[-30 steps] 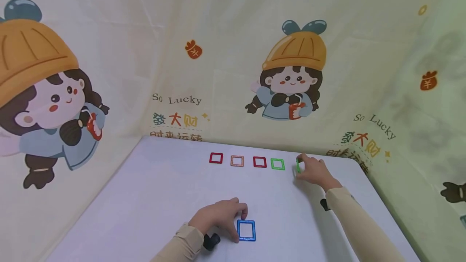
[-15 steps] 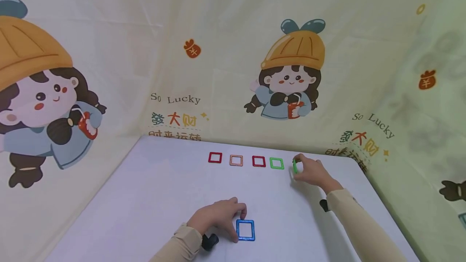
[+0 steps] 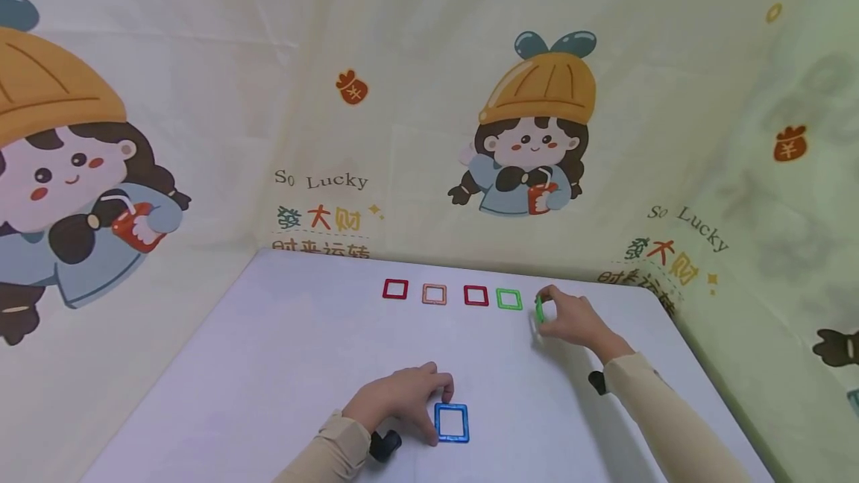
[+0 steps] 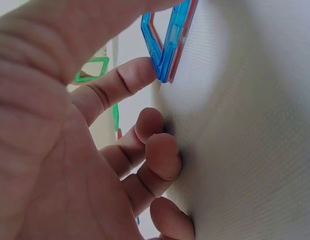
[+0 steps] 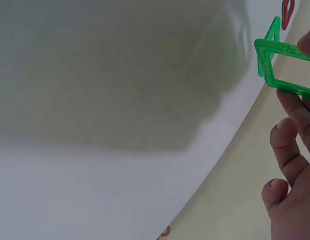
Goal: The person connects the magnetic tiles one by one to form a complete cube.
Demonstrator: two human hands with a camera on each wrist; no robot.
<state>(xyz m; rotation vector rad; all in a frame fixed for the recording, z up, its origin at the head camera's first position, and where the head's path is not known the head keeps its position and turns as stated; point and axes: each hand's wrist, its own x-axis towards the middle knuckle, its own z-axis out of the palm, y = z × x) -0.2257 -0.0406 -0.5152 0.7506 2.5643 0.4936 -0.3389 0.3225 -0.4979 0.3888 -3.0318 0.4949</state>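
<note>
My left hand (image 3: 399,397) rests low on the table, thumb and index finger pinching a blue square magnetic tile (image 3: 452,439) at its left side. A red layer (image 4: 182,50) shows directly against the blue tile's underside in the left wrist view. At the back right, my right hand (image 3: 576,317) pinches a green square magnetic tile (image 3: 540,310) between thumb and index finger, turned edge-on to the head view. Its other fingers are loosely bent below the tile in the right wrist view. Just left of it lies a second green tile (image 3: 510,308).
Along the back of the white table (image 3: 302,349), the row continues leftward with a red tile (image 3: 476,305), an orange tile (image 3: 434,303) and another red tile (image 3: 394,298), with gaps between them. A printed cloth (image 3: 416,162) hangs behind and at both sides.
My right hand has moved slightly left with the green tile, closer to the green tile lying in the row. The left hand stays at the blue tile.
</note>
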